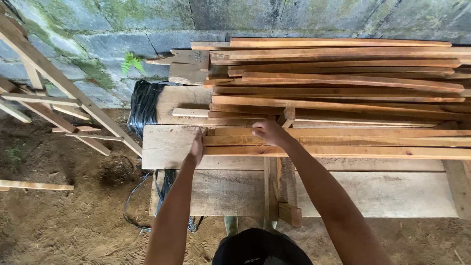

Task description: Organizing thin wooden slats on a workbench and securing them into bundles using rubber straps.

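Left hand (196, 146), flat and unclenched, butts the slat (338, 141) ends. Right hand (269, 131) rests curled atop the same slats, no closed grip. Slats lie on the worktop (167, 147), long axis running rightward from both hands.

A bench of wide pale planks (373, 194) on bare dirt ground (59, 221) carries a stack of reddish wooden slats (338, 93).

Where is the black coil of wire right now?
In the head view, the black coil of wire sits left of the stacked reddish wooden slats, against the mossy grey block wall.
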